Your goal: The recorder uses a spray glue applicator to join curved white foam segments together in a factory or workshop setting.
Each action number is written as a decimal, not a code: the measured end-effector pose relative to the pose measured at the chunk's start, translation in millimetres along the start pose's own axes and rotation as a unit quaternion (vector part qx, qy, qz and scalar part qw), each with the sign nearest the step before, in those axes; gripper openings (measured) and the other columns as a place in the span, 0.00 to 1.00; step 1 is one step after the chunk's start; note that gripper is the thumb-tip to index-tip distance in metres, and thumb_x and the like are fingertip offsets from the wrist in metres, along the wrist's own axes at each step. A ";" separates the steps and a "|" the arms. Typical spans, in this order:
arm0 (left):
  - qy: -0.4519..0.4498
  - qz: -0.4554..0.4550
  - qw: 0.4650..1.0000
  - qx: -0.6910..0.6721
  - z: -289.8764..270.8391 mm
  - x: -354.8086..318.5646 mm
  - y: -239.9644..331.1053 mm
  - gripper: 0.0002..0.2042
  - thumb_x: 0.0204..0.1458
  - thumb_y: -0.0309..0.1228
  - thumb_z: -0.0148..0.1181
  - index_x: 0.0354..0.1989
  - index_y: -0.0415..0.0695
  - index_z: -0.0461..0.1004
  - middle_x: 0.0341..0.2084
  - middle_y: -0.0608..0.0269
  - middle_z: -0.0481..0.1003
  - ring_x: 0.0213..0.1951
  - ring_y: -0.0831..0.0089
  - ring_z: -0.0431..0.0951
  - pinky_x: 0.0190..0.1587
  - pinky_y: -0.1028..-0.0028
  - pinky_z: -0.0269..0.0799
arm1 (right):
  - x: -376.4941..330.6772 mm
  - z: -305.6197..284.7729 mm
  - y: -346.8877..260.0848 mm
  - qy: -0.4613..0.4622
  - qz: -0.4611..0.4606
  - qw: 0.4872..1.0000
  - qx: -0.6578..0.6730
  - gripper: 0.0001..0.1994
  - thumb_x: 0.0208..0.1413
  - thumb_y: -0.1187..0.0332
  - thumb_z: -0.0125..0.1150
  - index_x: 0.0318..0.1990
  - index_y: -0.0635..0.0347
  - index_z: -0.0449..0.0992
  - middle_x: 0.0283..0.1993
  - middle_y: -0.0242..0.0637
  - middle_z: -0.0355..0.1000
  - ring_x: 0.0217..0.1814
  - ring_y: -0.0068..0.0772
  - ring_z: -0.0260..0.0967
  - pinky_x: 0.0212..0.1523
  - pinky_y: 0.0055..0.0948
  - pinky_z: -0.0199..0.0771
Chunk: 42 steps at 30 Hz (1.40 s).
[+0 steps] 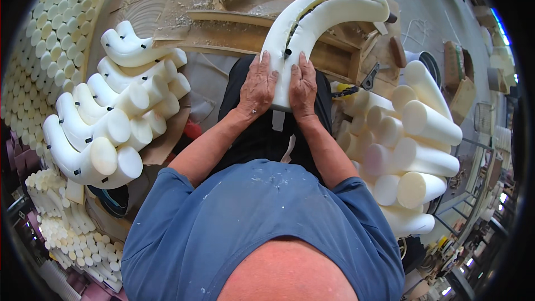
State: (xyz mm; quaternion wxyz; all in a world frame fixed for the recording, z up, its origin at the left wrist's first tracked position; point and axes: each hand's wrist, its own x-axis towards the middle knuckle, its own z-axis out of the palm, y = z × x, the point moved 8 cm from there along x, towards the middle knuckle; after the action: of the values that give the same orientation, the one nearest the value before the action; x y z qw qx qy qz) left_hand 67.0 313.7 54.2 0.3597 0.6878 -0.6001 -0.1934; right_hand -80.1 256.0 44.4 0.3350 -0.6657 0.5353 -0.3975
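Observation:
A long white foam piece (pixel 329 14), bent into a curve, lies across a wooden form (pixel 245 33) in front of me. It looks like two foam rolls pressed side by side, with a dark seam and small black clips along it. My left hand (pixel 257 85) grips the left side of its near end. My right hand (pixel 302 86) presses the right side of the same end, fingers spread over the foam. The near end rests over my dark trousers.
To my left several finished curved white foam pieces (pixel 106 128) lie stacked. Straight white foam cylinders (pixel 415 150) are piled to my right. More foam rolls (pixel 50 33) are stacked on end at far left. Tools lie on the dusty wooden bench (pixel 384 56).

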 end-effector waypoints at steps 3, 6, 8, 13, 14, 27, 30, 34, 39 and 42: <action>0.010 -0.001 1.000 -0.002 3.4 1.4 -1.0 0.30 0.70 0.39 0.46 0.74 0.31 0.56 0.68 0.30 0.60 0.68 0.38 0.62 0.71 0.56 0.59 | 3.0 2.7 -2.4 0.011 -0.007 1.000 -0.009 0.24 0.70 0.61 0.52 0.70 0.60 0.69 0.69 0.57 0.64 0.70 0.59 0.63 0.70 0.42 0.64; 0.016 -0.005 1.000 -0.011 1.7 6.5 -0.8 0.29 0.69 0.38 0.47 0.73 0.31 0.56 0.67 0.30 0.61 0.68 0.38 0.63 0.70 0.55 0.60 | 7.8 3.0 -7.4 -0.002 0.016 0.998 -0.059 0.24 0.71 0.63 0.52 0.70 0.63 0.68 0.68 0.56 0.66 0.69 0.56 0.65 0.70 0.41 0.63; 0.023 0.006 0.999 -0.023 -3.6 5.6 4.5 0.29 0.69 0.37 0.47 0.73 0.30 0.56 0.67 0.30 0.61 0.67 0.39 0.64 0.70 0.55 0.60 | 7.0 -3.7 -17.1 0.002 0.003 0.998 -0.065 0.24 0.71 0.63 0.51 0.70 0.62 0.68 0.67 0.57 0.66 0.68 0.57 0.65 0.69 0.42 0.64; 0.036 -0.079 0.991 -0.103 -16.0 -29.6 10.8 0.28 0.69 0.37 0.49 0.70 0.29 0.59 0.66 0.31 0.62 0.67 0.39 0.65 0.70 0.56 0.60 | -17.8 -16.6 -27.7 -0.030 0.019 0.992 -0.120 0.24 0.69 0.61 0.55 0.70 0.56 0.69 0.67 0.59 0.65 0.67 0.61 0.66 0.65 0.46 0.69; 0.071 -0.087 0.984 -0.138 -20.1 -36.4 13.0 0.24 0.68 0.34 0.53 0.67 0.31 0.63 0.64 0.33 0.64 0.65 0.39 0.66 0.69 0.55 0.62 | -22.3 -19.7 -31.9 -0.008 0.004 0.994 -0.113 0.22 0.67 0.63 0.58 0.66 0.57 0.73 0.66 0.56 0.67 0.66 0.60 0.67 0.65 0.47 0.70; 0.131 0.069 0.988 -0.051 -33.2 -37.5 44.2 0.14 0.61 0.26 0.60 0.54 0.44 0.78 0.58 0.44 0.69 0.59 0.46 0.70 0.63 0.56 0.67 | -20.6 -29.1 -60.9 0.056 -0.169 0.980 -0.083 0.07 0.56 0.76 0.68 0.42 0.58 0.81 0.53 0.46 0.74 0.59 0.52 0.71 0.60 0.43 0.72; 0.122 0.068 0.989 -0.038 -29.1 -35.2 42.6 0.14 0.60 0.27 0.60 0.54 0.44 0.79 0.57 0.44 0.69 0.60 0.45 0.70 0.63 0.55 0.67 | -18.1 -25.9 -58.1 0.040 -0.179 0.979 -0.092 0.08 0.55 0.76 0.68 0.42 0.58 0.82 0.53 0.46 0.74 0.59 0.53 0.70 0.60 0.44 0.72; 0.117 0.067 0.990 -0.034 -27.4 -30.3 40.3 0.14 0.60 0.27 0.60 0.54 0.43 0.78 0.57 0.43 0.69 0.60 0.44 0.69 0.63 0.54 0.67 | -14.0 -20.1 -54.4 0.022 -0.173 0.979 -0.106 0.08 0.55 0.77 0.67 0.42 0.58 0.82 0.54 0.46 0.73 0.60 0.53 0.69 0.62 0.44 0.71; 0.127 0.067 0.988 -0.056 -32.4 -27.5 41.8 0.15 0.60 0.27 0.60 0.55 0.44 0.76 0.57 0.42 0.69 0.60 0.42 0.69 0.63 0.53 0.67 | -11.9 -18.4 -56.4 0.022 -0.171 0.979 -0.112 0.08 0.57 0.78 0.65 0.43 0.59 0.81 0.54 0.46 0.73 0.60 0.52 0.69 0.63 0.44 0.69; 0.136 0.067 0.987 -0.060 -34.1 -29.4 42.6 0.16 0.60 0.28 0.59 0.56 0.45 0.76 0.57 0.43 0.68 0.59 0.43 0.69 0.62 0.53 0.68 | -13.7 -20.0 -55.2 0.025 -0.169 0.980 -0.104 0.08 0.58 0.78 0.64 0.45 0.61 0.80 0.54 0.48 0.74 0.59 0.50 0.70 0.62 0.42 0.69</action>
State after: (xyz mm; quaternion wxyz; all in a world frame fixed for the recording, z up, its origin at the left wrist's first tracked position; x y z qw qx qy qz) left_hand 55.6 350.1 103.0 0.4911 0.6428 -0.5777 -0.1093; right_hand -74.8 280.2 99.4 0.1788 -0.7676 0.4617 -0.4070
